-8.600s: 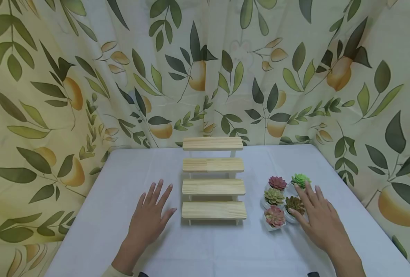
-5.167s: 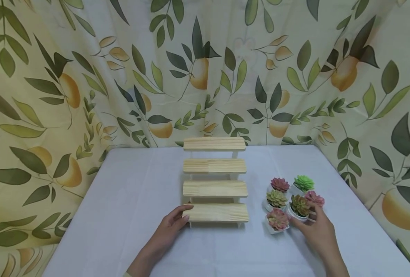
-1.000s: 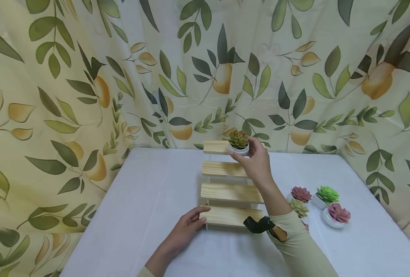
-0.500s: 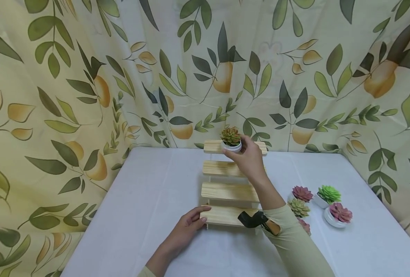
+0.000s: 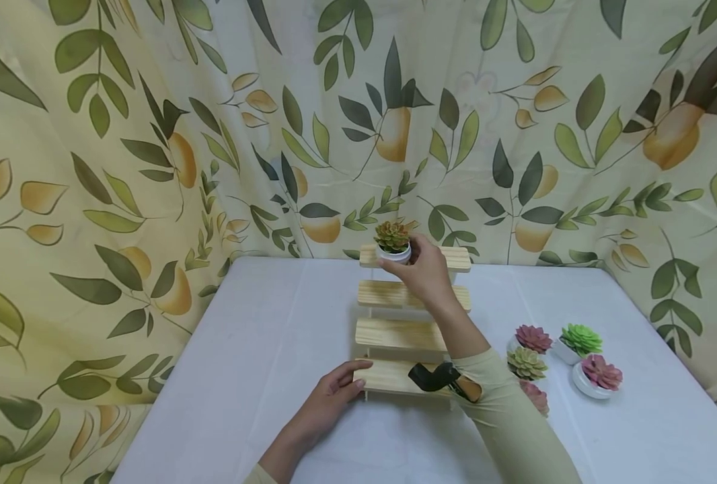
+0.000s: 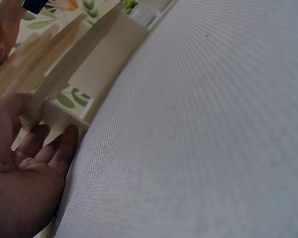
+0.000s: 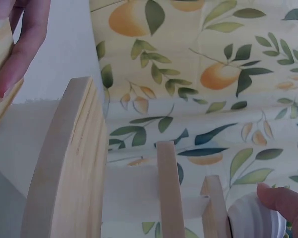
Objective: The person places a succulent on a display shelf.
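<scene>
A wooden stand with several stepped shelves (image 5: 401,334) stands on the table. My left hand (image 5: 329,396) pinches the left end of its lowest shelf; in the left wrist view, that hand's fingers (image 6: 67,148) curl beneath the board. My right hand (image 5: 428,274) holds a green-brown artificial succulent (image 5: 391,236) in a round white pot by the top shelf's left end. In the right wrist view, the thumb lies on the ribbed white pot (image 7: 256,215) close to the highest board. Whether the pot's base touches the shelf I cannot tell.
Right of the stand sit more potted succulents: dark red (image 5: 533,339), bright green (image 5: 580,339), pale green (image 5: 526,363), pink (image 5: 602,372), and another pink one (image 5: 535,396) partly behind the right sleeve. A leaf-patterned curtain (image 5: 255,134) hangs behind the white-covered table (image 5: 261,316).
The right hand took the green-brown succulent from the group and carried it to the top shelf, lately sliding leftward. The left hand moved from the tabletop to the lowest shelf and stays there.
</scene>
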Available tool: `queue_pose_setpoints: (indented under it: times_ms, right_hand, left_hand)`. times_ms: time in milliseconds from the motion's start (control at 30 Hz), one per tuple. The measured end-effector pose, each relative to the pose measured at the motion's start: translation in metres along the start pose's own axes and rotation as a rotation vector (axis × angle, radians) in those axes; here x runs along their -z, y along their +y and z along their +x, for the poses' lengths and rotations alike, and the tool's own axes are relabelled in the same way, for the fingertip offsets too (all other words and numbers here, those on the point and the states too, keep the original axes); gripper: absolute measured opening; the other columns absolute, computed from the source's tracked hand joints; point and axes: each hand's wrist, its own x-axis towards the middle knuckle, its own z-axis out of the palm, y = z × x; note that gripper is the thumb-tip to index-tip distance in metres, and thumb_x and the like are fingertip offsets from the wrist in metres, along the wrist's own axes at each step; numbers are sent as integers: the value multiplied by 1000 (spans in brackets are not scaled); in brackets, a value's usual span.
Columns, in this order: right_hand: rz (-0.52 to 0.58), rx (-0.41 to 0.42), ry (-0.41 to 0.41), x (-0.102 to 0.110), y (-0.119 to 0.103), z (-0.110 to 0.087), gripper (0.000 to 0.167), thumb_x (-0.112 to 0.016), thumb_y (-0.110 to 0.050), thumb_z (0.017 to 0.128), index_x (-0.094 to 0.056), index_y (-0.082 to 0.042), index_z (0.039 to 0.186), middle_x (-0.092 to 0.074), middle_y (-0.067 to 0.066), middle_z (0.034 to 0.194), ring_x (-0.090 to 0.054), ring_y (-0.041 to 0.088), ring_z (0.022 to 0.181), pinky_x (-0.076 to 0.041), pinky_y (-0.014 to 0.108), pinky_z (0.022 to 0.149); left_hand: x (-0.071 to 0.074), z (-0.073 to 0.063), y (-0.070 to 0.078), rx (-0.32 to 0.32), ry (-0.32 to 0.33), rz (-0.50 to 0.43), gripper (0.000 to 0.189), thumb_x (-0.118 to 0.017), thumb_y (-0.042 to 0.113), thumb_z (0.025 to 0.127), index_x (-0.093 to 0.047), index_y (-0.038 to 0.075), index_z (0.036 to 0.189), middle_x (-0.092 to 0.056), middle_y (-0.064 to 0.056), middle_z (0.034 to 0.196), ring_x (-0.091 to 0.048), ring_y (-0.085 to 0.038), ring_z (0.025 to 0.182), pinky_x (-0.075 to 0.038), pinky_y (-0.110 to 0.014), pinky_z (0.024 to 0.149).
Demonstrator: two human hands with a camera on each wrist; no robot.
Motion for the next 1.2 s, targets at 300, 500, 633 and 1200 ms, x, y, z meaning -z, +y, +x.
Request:
queue_pose_setpoints:
  times_ms: [300, 500, 633, 1200]
  right_hand:
    - [34, -18, -10, -5, 2, 4, 69, -87, -23, 88, -52, -2, 143, -63, 15, 130, -61, 29, 115, -53, 44, 94]
    - [50, -31, -17, -7, 0, 2, 69, -87, -23, 88, -51, -2, 144, -62, 15, 131, -60, 29, 115, -52, 45, 95]
    - [54, -29, -15, -10, -1, 3, 72, -87, -25, 88, -50, -2, 145, -62, 15, 131, -60, 29, 116, -52, 45, 96]
    - [-46, 45, 32, -22, 3, 8, 71, -87, -38, 87, -54, -6, 142, -63, 11, 121, -61, 26, 103, -53, 42, 83]
  left_hand:
    - [-3, 1, -1, 5, -7, -11, 37, -61, 16, 107, -60, 17, 144, -60, -8, 143, -61, -22, 118, -51, -30, 99]
    - [-4, 1, -1, 10, -9, -24, 37, -61, 16, 107, -60, 16, 144, -57, -9, 147, -61, -22, 121, -51, -31, 99]
    - [-5, 1, -2, 4, -9, -28, 37, -60, 16, 107, -60, 15, 144, -55, -10, 149, -60, -23, 123, -50, -31, 100]
    - [1, 1, 1, 12, -11, 5, 38, -60, 19, 107, -60, 20, 145, -47, -7, 157, -52, -21, 134, -45, -28, 105]
